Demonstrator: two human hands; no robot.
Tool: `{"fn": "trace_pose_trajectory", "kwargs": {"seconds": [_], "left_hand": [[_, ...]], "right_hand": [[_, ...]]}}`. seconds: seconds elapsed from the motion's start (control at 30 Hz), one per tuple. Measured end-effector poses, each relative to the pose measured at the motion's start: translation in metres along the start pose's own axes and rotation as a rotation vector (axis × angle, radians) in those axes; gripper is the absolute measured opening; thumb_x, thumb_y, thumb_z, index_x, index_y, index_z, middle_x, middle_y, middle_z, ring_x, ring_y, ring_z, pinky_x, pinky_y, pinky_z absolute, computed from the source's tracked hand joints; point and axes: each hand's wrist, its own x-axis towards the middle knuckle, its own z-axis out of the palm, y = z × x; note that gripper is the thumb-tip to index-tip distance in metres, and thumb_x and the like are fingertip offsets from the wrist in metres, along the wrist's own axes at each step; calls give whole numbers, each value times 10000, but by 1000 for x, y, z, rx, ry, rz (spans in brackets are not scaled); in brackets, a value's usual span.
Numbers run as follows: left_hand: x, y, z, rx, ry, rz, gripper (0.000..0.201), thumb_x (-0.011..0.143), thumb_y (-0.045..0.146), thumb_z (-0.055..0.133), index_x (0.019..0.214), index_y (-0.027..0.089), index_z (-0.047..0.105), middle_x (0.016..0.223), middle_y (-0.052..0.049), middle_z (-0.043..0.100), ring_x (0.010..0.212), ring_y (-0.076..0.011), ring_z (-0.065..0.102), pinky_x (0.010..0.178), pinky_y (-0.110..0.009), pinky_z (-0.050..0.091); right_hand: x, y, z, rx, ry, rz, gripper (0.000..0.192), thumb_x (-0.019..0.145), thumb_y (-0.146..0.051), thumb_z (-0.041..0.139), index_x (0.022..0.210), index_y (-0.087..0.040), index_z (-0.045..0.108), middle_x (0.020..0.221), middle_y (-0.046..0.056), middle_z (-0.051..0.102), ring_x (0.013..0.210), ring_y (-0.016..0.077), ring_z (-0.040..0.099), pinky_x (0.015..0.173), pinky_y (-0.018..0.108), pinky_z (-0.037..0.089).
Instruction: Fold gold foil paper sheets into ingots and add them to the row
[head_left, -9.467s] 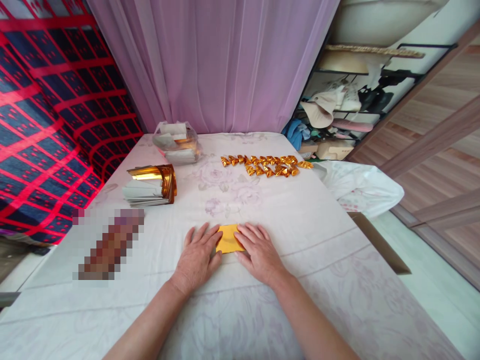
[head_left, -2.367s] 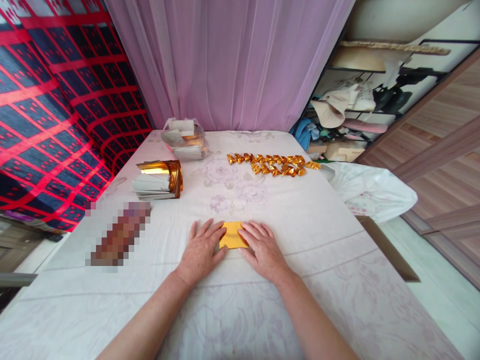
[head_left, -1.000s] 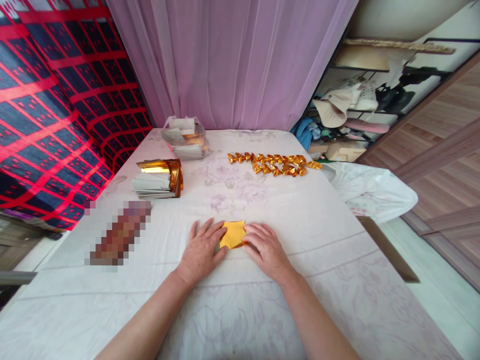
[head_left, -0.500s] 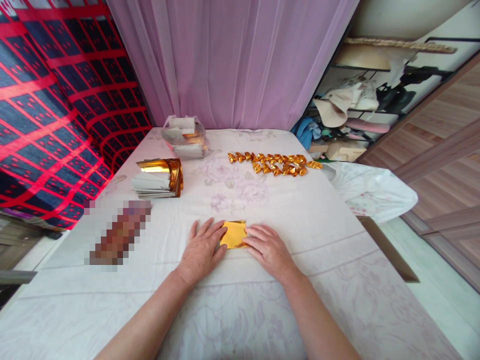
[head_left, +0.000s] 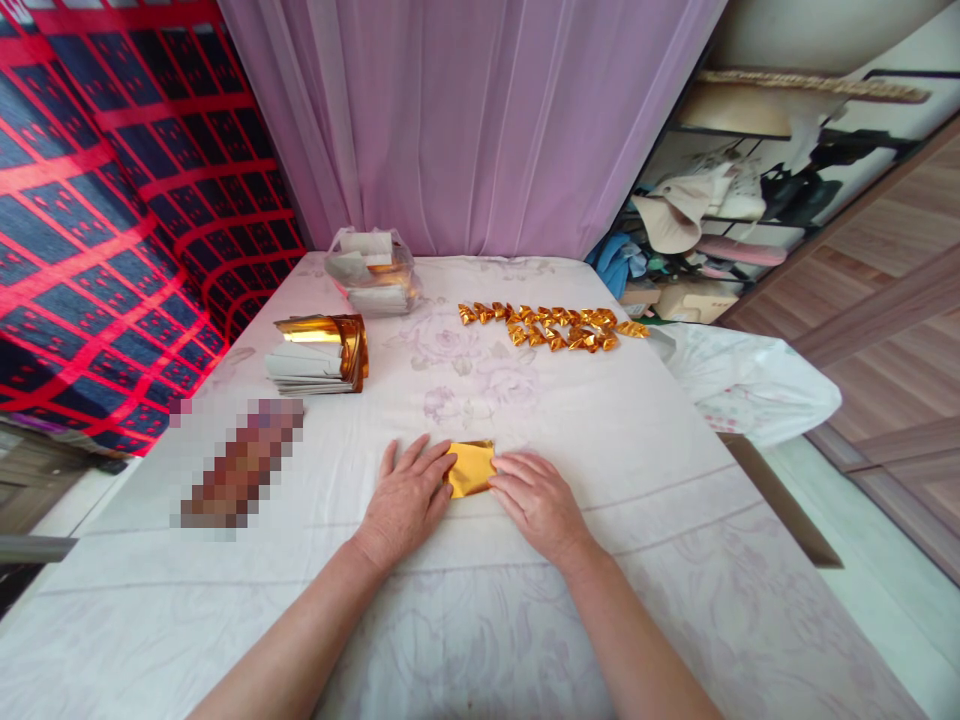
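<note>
A sheet of gold foil paper (head_left: 472, 469), folded into a small rectangle, lies on the table in front of me. My left hand (head_left: 405, 490) holds its left end between thumb and forefinger, the other fingers resting spread on the cloth. At the right end, my right hand (head_left: 538, 497) has its fingertips on the edge, with its thumb mostly hidden. Farther off to the right sit rows of folded gold foil pieces (head_left: 555, 317). To the left is a fanned stack of gold foil paper (head_left: 315, 360), grey-white backs showing.
A clear plastic bag (head_left: 371, 275) with more paper stands at the far left. A pixelated reddish-brown item (head_left: 244, 465) lies at the left. The table (head_left: 637, 620) has a flowered cloth. Beyond its right edge are a white bag (head_left: 757, 380) and a shelf with shoes and a cap (head_left: 671, 215).
The gold paper's lower edge now looks slightly lifted or creased, and my left thumb has drawn in towards its fingers. Both hands stay at the paper's ends.
</note>
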Motion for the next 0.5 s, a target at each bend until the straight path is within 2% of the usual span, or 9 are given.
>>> {"fn": "trace_pose_trajectory", "kwargs": {"seconds": [0.5], "left_hand": [[-1, 0, 0, -2, 19, 11, 345, 958, 292, 450, 1285, 255, 553, 1426, -52, 547, 1377, -315, 390, 1131, -621, 215]], "right_hand": [[0, 0, 1, 27, -5, 29, 140, 917, -187, 568, 916, -221, 704, 1062, 62, 722, 1011, 213, 649, 950, 410, 506]]}}
